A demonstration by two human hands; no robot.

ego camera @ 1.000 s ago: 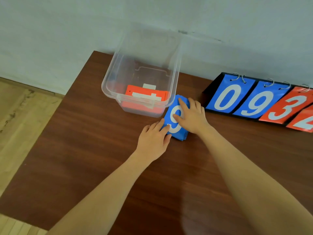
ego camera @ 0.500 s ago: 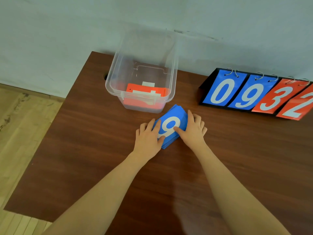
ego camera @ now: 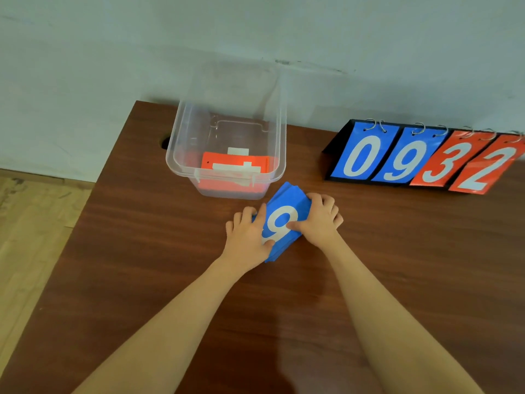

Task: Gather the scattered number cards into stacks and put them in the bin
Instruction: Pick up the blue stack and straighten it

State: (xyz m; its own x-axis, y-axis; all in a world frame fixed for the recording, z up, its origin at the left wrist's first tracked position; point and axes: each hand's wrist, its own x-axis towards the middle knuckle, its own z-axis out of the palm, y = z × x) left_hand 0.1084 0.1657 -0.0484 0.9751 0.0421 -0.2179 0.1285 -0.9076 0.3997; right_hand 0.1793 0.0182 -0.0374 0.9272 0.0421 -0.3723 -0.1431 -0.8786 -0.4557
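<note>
Brown wooden table (ego camera: 142, 280) against a pale wall. We see both bare forearms reaching in from the lower edge toward a stack of blue number cards (ego camera: 287, 197) lying on the table just in front of the clear plastic bin (ego camera: 181, 155). Top card shows a white 9; the stack sits turned at an angle to the table edge, its far corner close to the bin's front wall, whether touching we cannot tell.

Left hand (ego camera: 247, 240) grips the stack's left long edge: thumb lies over the top card near the lower part of the digit, fingers (ego camera: 241, 217) loosely spread and curled along the side. Right hand (ego camera: 319, 223) holds the opposite edge: thumb presses on the card face by the 9, the other fingers bent around the right side and far corner. Stack is squeezed between the two hands; whether it is resting on or just off the table we cannot tell.

Inside the bin, a pile of orange cards (ego camera: 235, 166) lies flat on the bottom, white marking on top.

Right rear of the table: a black flip scoreboard (ego camera: 335, 146) on rings, reading blue 0, blue 9, orange 3, orange 2. Wooden floor (ego camera: 34, 223) visible at left.
</note>
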